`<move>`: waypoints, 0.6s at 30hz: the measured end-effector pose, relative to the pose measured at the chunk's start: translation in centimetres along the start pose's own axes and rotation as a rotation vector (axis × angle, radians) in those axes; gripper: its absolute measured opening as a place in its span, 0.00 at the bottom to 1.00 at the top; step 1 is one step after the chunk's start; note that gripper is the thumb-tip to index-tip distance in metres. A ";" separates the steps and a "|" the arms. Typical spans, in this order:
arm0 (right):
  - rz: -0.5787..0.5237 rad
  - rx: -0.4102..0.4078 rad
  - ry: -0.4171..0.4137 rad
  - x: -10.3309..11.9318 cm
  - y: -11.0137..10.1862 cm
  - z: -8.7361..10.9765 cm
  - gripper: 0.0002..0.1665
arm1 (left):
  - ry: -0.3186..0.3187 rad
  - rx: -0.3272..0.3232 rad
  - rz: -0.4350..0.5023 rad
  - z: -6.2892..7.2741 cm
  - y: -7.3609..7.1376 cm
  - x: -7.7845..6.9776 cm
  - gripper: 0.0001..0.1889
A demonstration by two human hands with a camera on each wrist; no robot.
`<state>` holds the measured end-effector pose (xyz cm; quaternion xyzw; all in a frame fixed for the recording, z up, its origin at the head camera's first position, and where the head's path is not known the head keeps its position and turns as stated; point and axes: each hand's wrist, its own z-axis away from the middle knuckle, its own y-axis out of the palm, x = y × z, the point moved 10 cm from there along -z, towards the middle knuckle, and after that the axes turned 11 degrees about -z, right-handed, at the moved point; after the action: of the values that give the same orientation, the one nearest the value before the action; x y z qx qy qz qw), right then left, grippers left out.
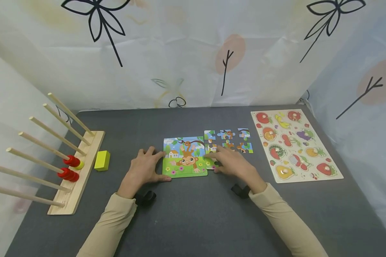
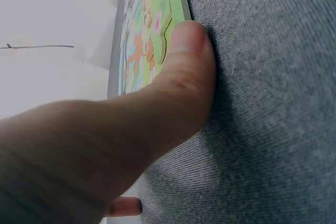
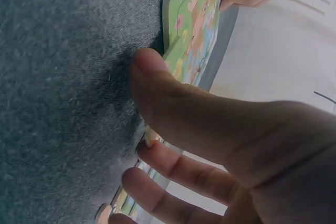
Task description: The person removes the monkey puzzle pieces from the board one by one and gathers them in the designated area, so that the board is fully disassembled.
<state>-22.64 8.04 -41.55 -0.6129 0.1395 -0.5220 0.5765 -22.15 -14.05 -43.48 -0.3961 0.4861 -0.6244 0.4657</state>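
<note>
A monkey jigsaw puzzle (image 1: 180,172) with a green and blue picture lies flat in the middle of the table. My left hand (image 1: 143,167) is at its left side, fingers spread, and the thumb (image 2: 186,61) touches the lower left corner. Just right of the puzzle, my right hand (image 1: 233,162) rests over some green jigsaw pieces (image 1: 211,163), thumb and fingers apart and partly covering them. Behind that hand lie several loose jigsaw pieces (image 1: 226,134) in two rows. In the right wrist view, the fingertips (image 3: 152,153) touch a piece; its outline is mostly hidden.
To the left stands a wooden peg rack (image 1: 83,157) with red and yellow rings (image 1: 71,161) on its tilted-looking pegs. Beside it is a yellow block (image 1: 102,160). A fruit puzzle board (image 1: 267,157) lies at the right. A printed cloth (image 1: 193,64) hangs behind the table.
</note>
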 end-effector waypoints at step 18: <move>-0.030 -0.012 0.019 -0.6 0.0 0.4 0.29 | 0.002 0.005 0.003 0.0 -0.1 0.0 0.52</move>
<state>-22.63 8.73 -41.76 -0.6135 0.1390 -0.5355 0.5635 -22.12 -14.02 -43.38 -0.3936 0.4857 -0.6254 0.4670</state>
